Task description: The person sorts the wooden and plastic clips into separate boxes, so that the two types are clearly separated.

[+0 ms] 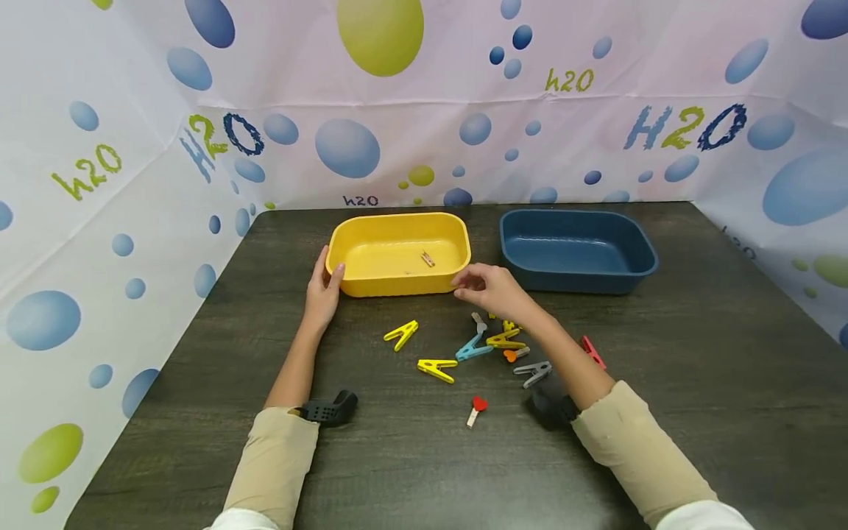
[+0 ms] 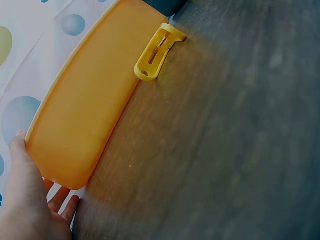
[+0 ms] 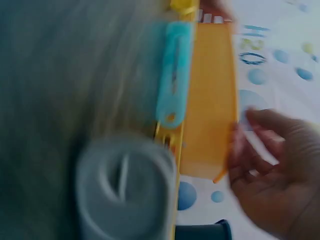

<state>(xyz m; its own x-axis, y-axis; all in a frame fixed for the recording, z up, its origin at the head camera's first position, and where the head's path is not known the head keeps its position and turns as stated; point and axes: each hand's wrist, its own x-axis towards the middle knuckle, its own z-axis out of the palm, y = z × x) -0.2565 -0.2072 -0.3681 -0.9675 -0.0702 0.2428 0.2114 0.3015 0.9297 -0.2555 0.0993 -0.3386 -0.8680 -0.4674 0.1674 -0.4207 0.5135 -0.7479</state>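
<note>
My left hand (image 1: 322,298) grips the left end of a yellow plastic bin (image 1: 397,285), its thumb at the front corner and its fingers round the side. At the bin's right front corner is my right hand (image 1: 493,291), with bent fingers and nothing visible between them; blur in the right wrist view hides whether it touches the rim. A small wooden clothespin (image 1: 428,259) lies inside the bin. In front of it on the table are yellow clothespins (image 1: 401,335), a light blue clothespin (image 1: 473,348), a grey clothespin (image 1: 534,372) and a red-heart clothespin (image 1: 477,411).
A dark blue bin (image 1: 576,282) stands right of the yellow one. Beyond my right forearm lies a red clothespin (image 1: 592,352). Small clothespins, one with an orange heart (image 1: 510,355), lie near that forearm. A patterned sheet (image 1: 424,110) hangs behind the dark table (image 1: 397,471).
</note>
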